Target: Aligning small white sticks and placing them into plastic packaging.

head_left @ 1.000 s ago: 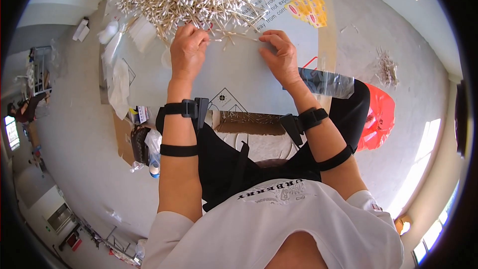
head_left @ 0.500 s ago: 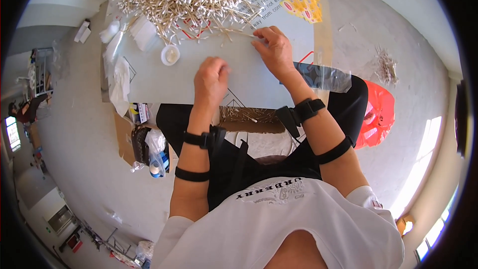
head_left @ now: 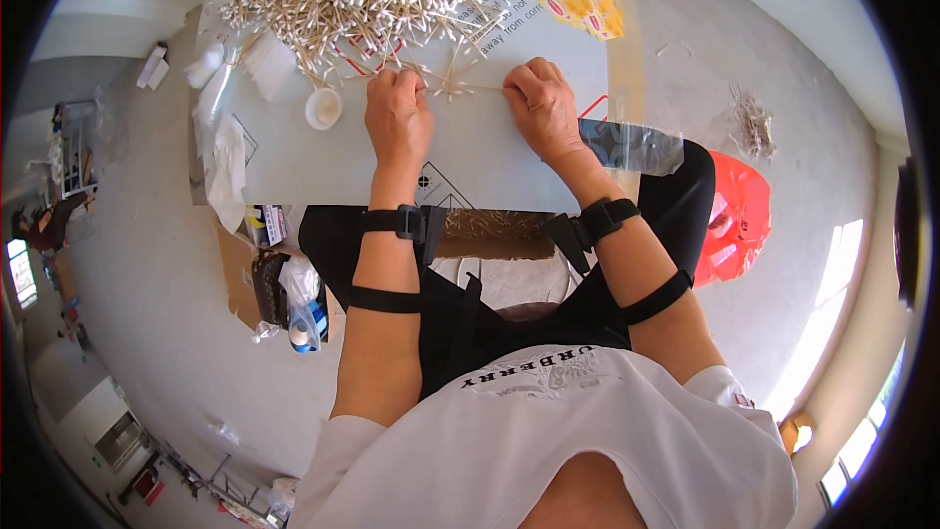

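A large heap of cotton swabs (head_left: pixel 362 5) with pale wooden sticks lies at the far side of the grey work board (head_left: pixel 323 167). At its near edge, my left hand (head_left: pixel 399 118) is closed, fingertips pinched down beside a few loose swabs; what they pinch is hidden. To the right my right hand (head_left: pixel 544 110) is closed in a pinch. A thin cotton swab (head_left: pixel 487 87) sticks out leftward from its fingertips, toward several loose swabs lying between the hands. Left of my left hand stands a small round white tub (head_left: pixel 323 109) with pale contents.
Yellow stickers (head_left: pixel 583 2) lie at the far right of the board. Clear plastic film and white sheets (head_left: pixel 269 64) lie along its left side. An open carton (head_left: pixel 494 232) with swabs sits below the near edge. A red plastic bag (head_left: pixel 734 220) is on the floor at right.
My left hand has moved away from me to the near edge of the heap. My right hand has come slightly nearer, and swabs now lie between the hands.
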Motion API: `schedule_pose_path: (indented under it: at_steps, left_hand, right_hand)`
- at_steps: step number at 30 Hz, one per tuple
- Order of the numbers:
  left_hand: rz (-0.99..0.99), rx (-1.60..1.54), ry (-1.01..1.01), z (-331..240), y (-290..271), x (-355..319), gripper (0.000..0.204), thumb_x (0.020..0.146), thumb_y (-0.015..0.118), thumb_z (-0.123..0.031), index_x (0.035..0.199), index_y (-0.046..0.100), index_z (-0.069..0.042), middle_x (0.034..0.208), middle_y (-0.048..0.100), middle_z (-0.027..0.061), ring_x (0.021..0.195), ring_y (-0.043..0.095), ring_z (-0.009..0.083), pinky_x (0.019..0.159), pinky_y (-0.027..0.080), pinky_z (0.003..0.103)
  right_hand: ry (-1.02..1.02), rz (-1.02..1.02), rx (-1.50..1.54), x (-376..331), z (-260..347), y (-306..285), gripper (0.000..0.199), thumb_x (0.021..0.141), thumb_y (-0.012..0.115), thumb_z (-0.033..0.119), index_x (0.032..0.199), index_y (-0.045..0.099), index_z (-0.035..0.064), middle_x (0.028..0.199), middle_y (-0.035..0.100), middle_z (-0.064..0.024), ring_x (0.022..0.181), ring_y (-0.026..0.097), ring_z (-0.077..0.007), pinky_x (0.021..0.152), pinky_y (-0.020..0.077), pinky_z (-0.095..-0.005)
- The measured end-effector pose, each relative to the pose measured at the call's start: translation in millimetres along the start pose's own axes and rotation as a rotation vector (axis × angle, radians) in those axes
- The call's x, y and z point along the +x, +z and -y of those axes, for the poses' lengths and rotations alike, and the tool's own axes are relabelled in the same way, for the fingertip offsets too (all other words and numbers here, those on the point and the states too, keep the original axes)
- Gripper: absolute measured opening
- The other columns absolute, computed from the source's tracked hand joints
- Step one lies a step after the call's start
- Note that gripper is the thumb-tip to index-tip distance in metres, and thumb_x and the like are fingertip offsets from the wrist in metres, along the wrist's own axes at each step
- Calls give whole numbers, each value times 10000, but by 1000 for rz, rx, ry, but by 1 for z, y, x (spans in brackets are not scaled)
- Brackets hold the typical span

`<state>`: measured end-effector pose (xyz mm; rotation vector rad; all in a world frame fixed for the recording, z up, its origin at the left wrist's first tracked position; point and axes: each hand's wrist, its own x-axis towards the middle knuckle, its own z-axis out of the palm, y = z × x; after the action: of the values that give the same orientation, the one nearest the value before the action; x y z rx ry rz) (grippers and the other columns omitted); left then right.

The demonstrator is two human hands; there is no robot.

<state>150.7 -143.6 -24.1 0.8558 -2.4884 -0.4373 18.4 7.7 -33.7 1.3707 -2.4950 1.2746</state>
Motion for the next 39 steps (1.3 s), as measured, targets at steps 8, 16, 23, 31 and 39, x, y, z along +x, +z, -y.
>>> schedule_pose_path:
  at_steps: [8, 16, 23, 31, 39]
  left_hand:
    - [111, -160, 84, -20, 0, -31, 159, 721, 687, -4, 827, 595, -79, 831, 552, 80, 857, 553, 316, 698, 478, 426]
    - [-40, -272, -68, -28, 2, -20, 263, 649, 628, 2, 901, 609, -73, 933, 558, 77, 932, 523, 311, 802, 464, 425]
    - [50, -152, 14, -24, -6, -17, 415, 633, 595, 24, 1024, 648, -104, 967, 547, 81, 962, 500, 318, 849, 448, 425]
    - [-32, -103, 156, -25, 6, -12, 326, 697, 751, -49, 1006, 679, -127, 943, 550, 59, 944, 504, 296, 836, 435, 428]
    - [-63, -3, 178, -8, 7, 17, 204, 671, 753, -26, 824, 666, -129, 897, 570, 45, 934, 520, 290, 792, 439, 426]
  right_hand:
    - [46, 19, -23, -1, -1, -6, 77, 762, 654, 44, 803, 595, 71, 841, 559, -102, 864, 567, -334, 745, 478, -421]
    - [28, 96, 87, -12, 3, -18, 264, 692, 768, 150, 923, 652, 97, 974, 581, -106, 954, 560, -323, 817, 476, -419]
    - [7, 46, -17, -24, 27, -5, 467, 605, 840, 253, 1010, 644, 127, 1116, 533, -69, 1061, 488, -291, 878, 389, -417]
    - [-18, 4, -53, -21, 29, 19, 161, 700, 725, 130, 836, 641, 114, 1001, 562, -47, 954, 524, -278, 819, 418, -405]
    - [-107, 14, -53, -22, 14, 3, 73, 699, 690, 89, 747, 637, 105, 928, 570, -50, 902, 539, -269, 771, 431, -389]
